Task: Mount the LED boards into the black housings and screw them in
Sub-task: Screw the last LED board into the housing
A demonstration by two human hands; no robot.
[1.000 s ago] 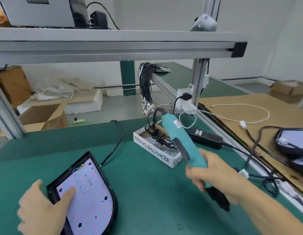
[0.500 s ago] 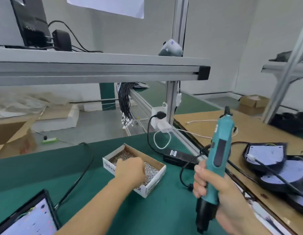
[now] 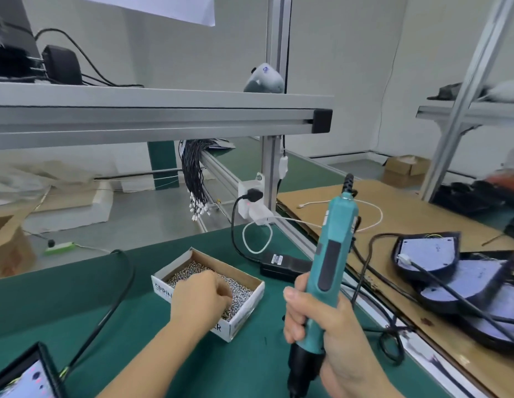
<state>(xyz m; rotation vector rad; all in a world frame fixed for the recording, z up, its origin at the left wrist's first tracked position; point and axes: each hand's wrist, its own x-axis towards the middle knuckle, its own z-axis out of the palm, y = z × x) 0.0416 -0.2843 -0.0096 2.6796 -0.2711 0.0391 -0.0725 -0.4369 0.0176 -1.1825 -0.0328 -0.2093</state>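
LED board (image 3: 23,380) in its black housing (image 3: 50,370) lies at the green desk's (image 3: 135,334) near-left corner. Right grip (image 3: 333,334) is wrapped tight round the upright teal screwdriver (image 3: 327,268). Left grip (image 3: 201,297), fingers curled, digs into the box (image 3: 244,314) of screws (image 3: 186,272); whether it holds any, I cannot tell.

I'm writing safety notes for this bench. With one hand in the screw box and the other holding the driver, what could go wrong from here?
1. The left hand digs with curled fingers in the loose screws; some could spill onto the green mat.
2. The screw box sits beside the driver's cord, so a tug might shift it.
3. The right hand grips the electric screwdriver upright, tip down over the mat; lowering it blindly may gouge the surface.
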